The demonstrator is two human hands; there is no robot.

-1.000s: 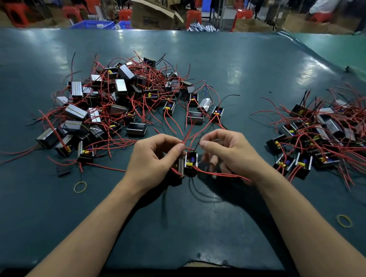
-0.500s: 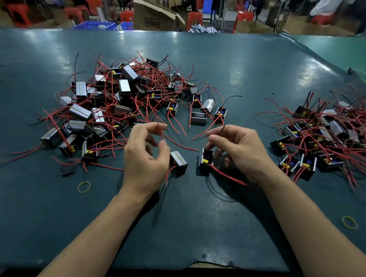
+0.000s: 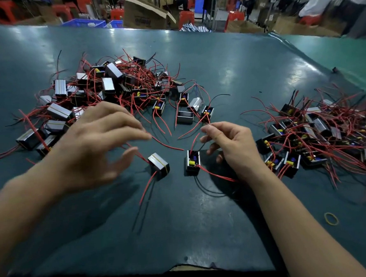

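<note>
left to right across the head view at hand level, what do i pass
left hand → banded module → open module → right hand → right heap of wired modules

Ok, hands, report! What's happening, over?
Left hand open beside banded module. Right hand pinches wire of open module. Left pile, right pile apart.

Dark teal over the tabletop [image 3: 204, 222], streaked with pale glare. Shiny grey and black on the closed block [image 3: 158, 165], ringed by a thin yellow band. Black on the open block [image 3: 193, 164], with yellow and blue parts inside and a red lead [image 3: 193, 143]. Same greys, blacks and tangled reds in the left pile [image 3: 110, 87] and right pile [image 3: 317, 134]. Yellow for the rubber band [image 3: 331, 218]. Beyond, blue crates [image 3: 85, 23], red stools [image 3: 184, 16], a brown cardboard box [image 3: 144, 14].
</note>
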